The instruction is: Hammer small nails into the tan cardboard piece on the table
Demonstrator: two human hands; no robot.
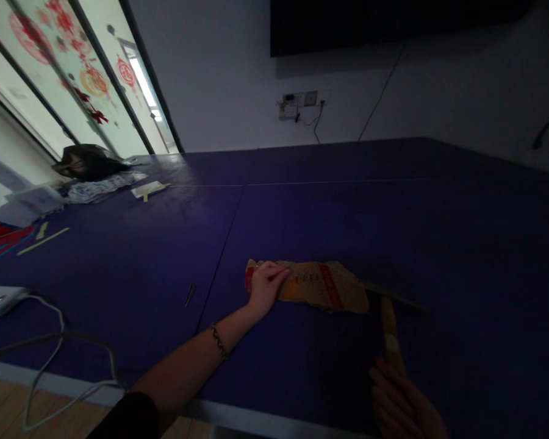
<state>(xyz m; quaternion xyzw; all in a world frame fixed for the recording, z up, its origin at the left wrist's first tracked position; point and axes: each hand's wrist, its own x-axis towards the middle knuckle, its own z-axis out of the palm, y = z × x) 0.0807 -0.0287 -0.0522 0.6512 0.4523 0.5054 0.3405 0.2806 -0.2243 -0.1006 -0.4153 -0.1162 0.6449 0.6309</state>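
Note:
My left hand (266, 284) rests on the left part of a brown cardboard piece (308, 285) with red and orange print. Its thumb and forefinger are pinched together on what looks like a thin nail (285, 267), mostly hidden by the fingers. My right hand (400, 399) is wrapped round the wooden handle of a hammer (391, 332), at the lower right. The hammer's long, dark metal head lies close to the cardboard's right end; in the dim light I cannot tell if they touch. Two dark, thin nails (190, 295) lie on the table left of my left hand.
The blue table (338, 213) has a seam running across it. At left are a white device (2, 300) with a looping cable (59, 317), red and blue strips (4, 241) and a dark bag (89, 161). Wall sockets (302, 100) sit behind the table.

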